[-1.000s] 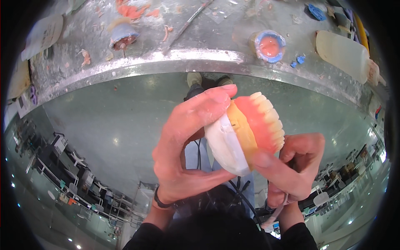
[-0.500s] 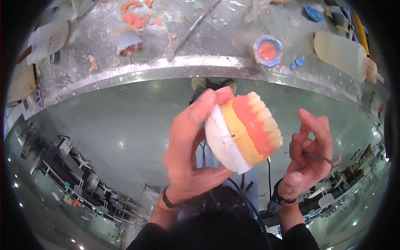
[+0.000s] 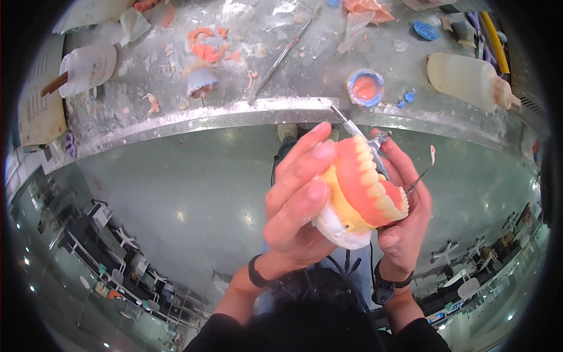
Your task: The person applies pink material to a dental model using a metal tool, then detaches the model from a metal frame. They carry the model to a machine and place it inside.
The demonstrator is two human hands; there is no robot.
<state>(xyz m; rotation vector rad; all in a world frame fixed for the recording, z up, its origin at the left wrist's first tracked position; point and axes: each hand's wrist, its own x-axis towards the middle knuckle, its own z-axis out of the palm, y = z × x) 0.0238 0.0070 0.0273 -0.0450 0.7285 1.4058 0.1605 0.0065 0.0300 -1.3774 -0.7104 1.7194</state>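
My left hand (image 3: 300, 196) is closed round a dental model (image 3: 346, 222) with a white plaster base and a yellow stone layer. Pink denture wax (image 3: 350, 176) carrying a curved row of cream teeth (image 3: 372, 176) covers it, teeth facing right. A metal articulator part (image 3: 353, 127) with a rod sticks up behind the teeth. My right hand (image 3: 415, 214) curls round the far right side, against the model and metal part. A thin dental carving tool (image 3: 423, 171) is tucked in its fingers, its tip pointing up with a pinkish bit on it. Some right fingers are hidden.
Across the top runs a metal bench (image 3: 234, 111). On it stand a blue-rimmed cup of pink material (image 3: 365, 88), another bluish cup (image 3: 202, 82), a thin rod (image 3: 287, 53), pink scraps (image 3: 208, 47), blue bits (image 3: 406, 98) and translucent bottles (image 3: 460, 79).
The model has turned in my left hand, showing the articulator part and the inside of the tooth row. My right hand has moved left and up against it. The view has shifted slightly.
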